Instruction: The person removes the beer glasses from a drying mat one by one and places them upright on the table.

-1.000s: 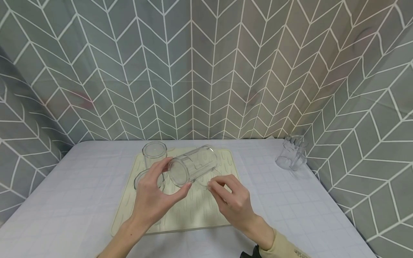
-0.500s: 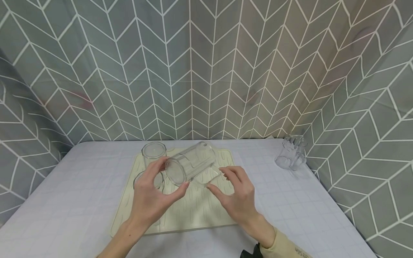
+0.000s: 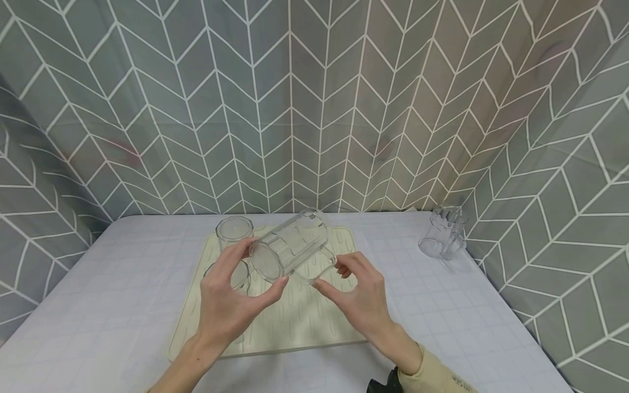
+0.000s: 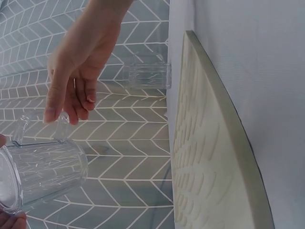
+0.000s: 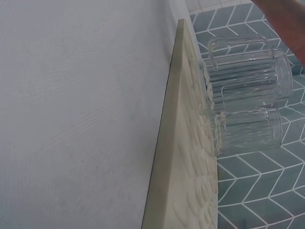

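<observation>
A clear glass mug (image 3: 295,245) is held tilted above the pale ribbed mat (image 3: 304,327). My left hand (image 3: 231,295) grips its near end between thumb and fingers. At the handle, my right hand (image 3: 363,295) has its thumb on the lower part and fingertips on the outer end. The left wrist view shows the mug (image 4: 52,171) from the side, with the right hand (image 4: 83,71) reaching to its handle from above. Two more glass mugs stand on the mat's left side; the left hand partly hides the nearer one (image 3: 242,275), and the other (image 3: 235,229) is behind it.
Another clear glass mug (image 3: 442,234) stands at the table's far right, close to the patterned curtain (image 3: 555,229). White cloth (image 3: 98,305) covers the table. The right wrist view shows the two mat mugs, one with its handle (image 5: 240,40) up.
The right hand has spread from a bunched pinch below the handle to thumb and fingers apart along it. The held mug has shifted slightly left, its far end rising.
</observation>
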The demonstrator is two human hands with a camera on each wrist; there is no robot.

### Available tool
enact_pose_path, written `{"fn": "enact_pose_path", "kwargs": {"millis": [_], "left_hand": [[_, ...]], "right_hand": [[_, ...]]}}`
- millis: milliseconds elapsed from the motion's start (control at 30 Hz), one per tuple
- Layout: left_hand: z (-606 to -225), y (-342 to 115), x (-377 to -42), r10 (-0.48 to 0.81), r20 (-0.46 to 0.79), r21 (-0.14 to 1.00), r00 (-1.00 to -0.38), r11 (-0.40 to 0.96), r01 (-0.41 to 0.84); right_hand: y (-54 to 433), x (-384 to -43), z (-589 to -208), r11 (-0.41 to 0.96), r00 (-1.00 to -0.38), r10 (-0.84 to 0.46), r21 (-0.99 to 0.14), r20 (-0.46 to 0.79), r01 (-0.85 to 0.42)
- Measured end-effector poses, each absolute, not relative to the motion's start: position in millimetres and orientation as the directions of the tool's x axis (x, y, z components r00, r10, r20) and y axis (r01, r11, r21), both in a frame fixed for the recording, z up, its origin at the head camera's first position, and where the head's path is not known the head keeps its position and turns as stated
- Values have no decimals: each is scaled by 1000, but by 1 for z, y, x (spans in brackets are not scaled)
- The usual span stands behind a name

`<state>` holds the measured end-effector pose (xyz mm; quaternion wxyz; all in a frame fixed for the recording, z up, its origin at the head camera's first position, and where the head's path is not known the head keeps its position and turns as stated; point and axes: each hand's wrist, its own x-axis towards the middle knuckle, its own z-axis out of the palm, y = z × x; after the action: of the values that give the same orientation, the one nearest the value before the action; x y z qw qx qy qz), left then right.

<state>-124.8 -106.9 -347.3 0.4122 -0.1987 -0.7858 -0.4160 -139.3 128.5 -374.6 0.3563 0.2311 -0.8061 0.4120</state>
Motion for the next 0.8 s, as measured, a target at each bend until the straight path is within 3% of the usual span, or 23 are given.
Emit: {"fn": "enact_pose_path", "kwargs": {"millis": [133,367,600,800], "left_hand": [[-348,-107,-126,-28,830,470,-558,574,670],[-348,-109,-126,-30,806,499,-591,570,653],[-347,-110,-127,-29,801,507,-597,564,652],[-346,-110,-126,-17,780,524,-625,563,639]], "right_hand": [[129,-140,-374,523,-670,-90,-538,737,-661],[132,-137,-366,363,-818,-100,-745,566,-560],[135,-133,-363,239,-823,-142,-787,551,-568],[135,-131,-362,244,-844,-109,-809,526,-535]]}}
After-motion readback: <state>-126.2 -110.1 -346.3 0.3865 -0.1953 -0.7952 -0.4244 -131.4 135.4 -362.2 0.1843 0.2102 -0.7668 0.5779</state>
